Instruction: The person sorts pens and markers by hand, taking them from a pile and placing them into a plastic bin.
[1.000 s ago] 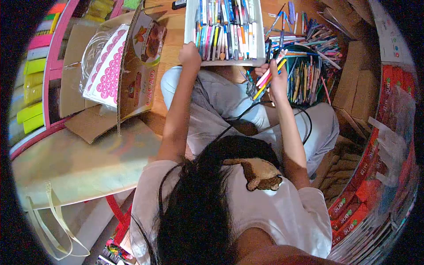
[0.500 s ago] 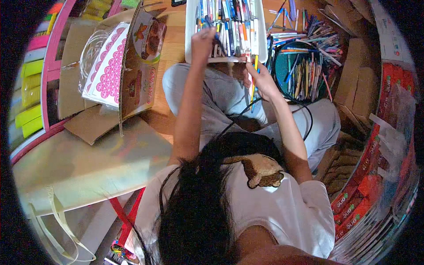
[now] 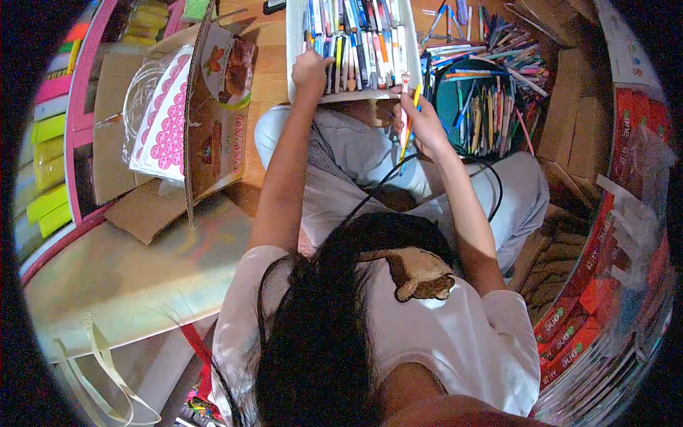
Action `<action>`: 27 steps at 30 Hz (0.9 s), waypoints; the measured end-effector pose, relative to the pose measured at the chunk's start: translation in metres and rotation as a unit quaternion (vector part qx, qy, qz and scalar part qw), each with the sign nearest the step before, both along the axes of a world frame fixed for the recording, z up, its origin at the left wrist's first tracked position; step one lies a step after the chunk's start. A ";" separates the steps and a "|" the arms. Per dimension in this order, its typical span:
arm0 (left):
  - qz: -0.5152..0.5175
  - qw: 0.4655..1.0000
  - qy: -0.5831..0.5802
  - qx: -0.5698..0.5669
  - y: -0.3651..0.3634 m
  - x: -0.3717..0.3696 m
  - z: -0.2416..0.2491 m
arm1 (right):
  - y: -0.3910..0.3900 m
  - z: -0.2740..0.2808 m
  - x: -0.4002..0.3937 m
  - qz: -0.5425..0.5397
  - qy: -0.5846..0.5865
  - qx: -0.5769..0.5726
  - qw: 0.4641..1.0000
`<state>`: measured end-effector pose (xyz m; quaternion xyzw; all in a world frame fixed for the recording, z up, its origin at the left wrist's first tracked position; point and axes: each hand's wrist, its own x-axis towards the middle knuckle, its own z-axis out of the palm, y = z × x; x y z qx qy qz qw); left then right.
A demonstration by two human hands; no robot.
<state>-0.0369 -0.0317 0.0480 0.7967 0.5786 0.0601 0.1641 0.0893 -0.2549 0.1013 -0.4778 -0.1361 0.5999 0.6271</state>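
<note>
A white tray [image 3: 294, 43] packed with rows of upright-lying pens [image 3: 359, 64] stands beyond my crossed legs. At its left near corner is my left hand [image 3: 311, 73], fingers curled down over the pens; whatever is between them is hidden. My right hand [image 3: 427, 127] is closed around several pens just outside the tray's near right corner. Among them are a yellow pen [image 3: 408, 133] and a white one with a red pattern [image 3: 405, 82]. Right of that hand, a dark green round container [image 3: 446, 107] holds many pens.
Loose pens [image 3: 516, 53] lie heaped behind the green container. An open cardboard box [image 3: 220, 146] with pink-patterned packs [image 3: 169, 135] stands on the left. A pale bag [image 3: 135, 277] lies nearer. Red boxes [image 3: 569, 324] line the right side. A black cable [image 3: 500, 192] crosses my legs.
My left hand has moved left and down to the tray's left side; the dark pen seen in it earlier is no longer visible there. My right hand still holds its pens, nearly unmoved.
</note>
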 end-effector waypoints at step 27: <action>-0.059 0.838 -0.442 -0.315 -0.038 0.015 0.051 | -0.008 -0.009 0.010 0.109 -0.032 -0.057 0.992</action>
